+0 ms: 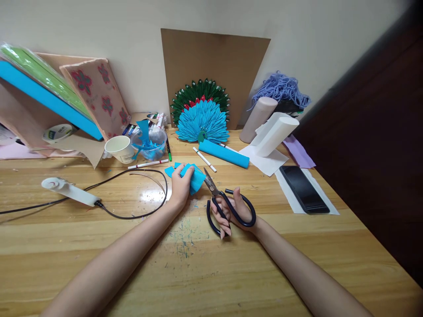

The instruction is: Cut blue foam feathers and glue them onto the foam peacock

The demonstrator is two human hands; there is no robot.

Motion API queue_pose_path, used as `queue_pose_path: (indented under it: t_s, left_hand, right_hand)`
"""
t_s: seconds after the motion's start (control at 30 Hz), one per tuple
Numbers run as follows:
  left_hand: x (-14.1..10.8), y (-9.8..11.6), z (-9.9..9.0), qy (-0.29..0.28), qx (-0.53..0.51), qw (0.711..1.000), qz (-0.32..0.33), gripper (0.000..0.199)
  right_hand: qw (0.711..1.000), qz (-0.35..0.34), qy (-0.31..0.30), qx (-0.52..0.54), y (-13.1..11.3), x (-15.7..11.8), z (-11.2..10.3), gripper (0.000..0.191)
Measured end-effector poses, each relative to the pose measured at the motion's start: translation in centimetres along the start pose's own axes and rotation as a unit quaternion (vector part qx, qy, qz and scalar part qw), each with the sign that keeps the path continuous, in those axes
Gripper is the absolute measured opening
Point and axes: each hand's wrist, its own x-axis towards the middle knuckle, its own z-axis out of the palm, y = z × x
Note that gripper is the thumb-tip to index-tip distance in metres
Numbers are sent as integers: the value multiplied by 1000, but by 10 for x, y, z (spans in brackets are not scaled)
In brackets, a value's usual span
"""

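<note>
The left hand [181,185] is gripping a piece of blue paper [198,180], its fingers closing around the folded layers near the middle of the surface [198,281]. At four o'clock from that paper, the right hand [243,207] is holding black-handled scissors [213,189], its fingers curling around the handles and the blades pointing toward eleven o'clock. The blades are reaching the paper's right edge; whether they are biting into it, I cannot tell.

At twelve o'clock from the paper, a fan-shaped craft [203,121] in green, red and blue is standing before a brown board [214,57], which is leaning on the wall. A white marker [205,159] is lying at one o'clock, and a blue roll [224,154] is resting at two. Toward ten o'clock, a clear bowl [161,149] is holding blue scraps, with a paper cup [120,152] sitting just beside it. A white corded tool [72,191] is lying at nine o'clock, while a phone [306,189] is resting on a white sheet [293,198] at three.
</note>
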Motion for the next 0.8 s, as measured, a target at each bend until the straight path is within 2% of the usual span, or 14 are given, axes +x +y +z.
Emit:
queue_pose_path:
  t_s: [0.1,0.6,0.8]
  left_hand:
    - [0,0,0,-12,6,1000,21,18]
    - [1,0,-1,10,-11,1000,26,20]
    - [4,-5,-3,-1,-54,999,-7,25]
  right_hand:
    - [1000,-2,1,-4,1,0,0,81]
    - [999,-18,-37,17,10,5,-11,73]
    - [995,-2,-77,56,17,9,-22,66]
